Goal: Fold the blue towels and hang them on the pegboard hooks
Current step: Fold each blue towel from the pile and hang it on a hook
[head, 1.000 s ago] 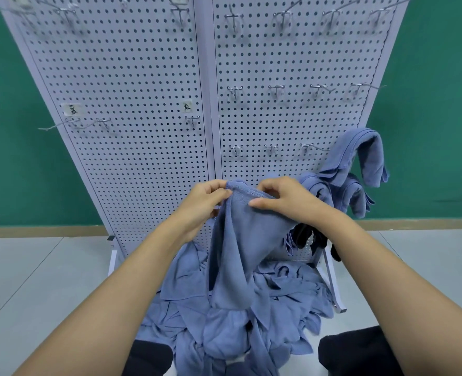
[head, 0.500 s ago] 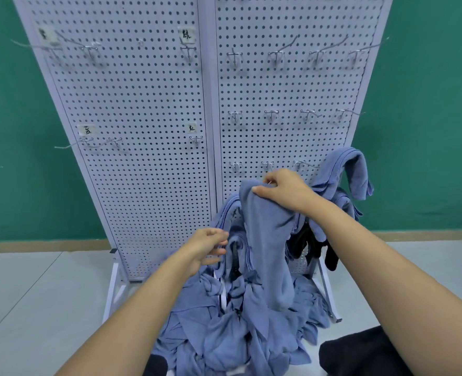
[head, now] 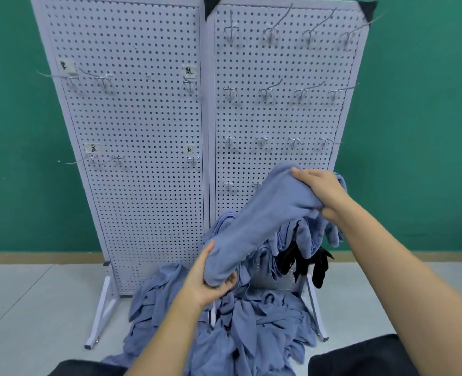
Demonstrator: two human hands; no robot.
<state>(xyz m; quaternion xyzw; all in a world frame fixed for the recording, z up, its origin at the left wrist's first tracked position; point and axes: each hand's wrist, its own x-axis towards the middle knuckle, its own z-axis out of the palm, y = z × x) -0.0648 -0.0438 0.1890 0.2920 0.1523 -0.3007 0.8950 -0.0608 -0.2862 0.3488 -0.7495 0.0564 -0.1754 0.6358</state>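
Pegboard [head: 143,185]: two white panels, upright; rows of bare hooks [head: 262,141], presumably awaiting towels.
Left hand [head: 205,283]: fingers curled round the lower end of the folded blue towel [head: 265,221], likely keeping the fold together.
Folded blue towel: slung aslant between both hands, before the right panel, above the floor pile [head: 251,335].
Right hand [head: 324,191]: grips the upper end, raised near the low hooks, seemingly for hanging.
Hung towels [head: 332,234]: draped just behind the right hand.
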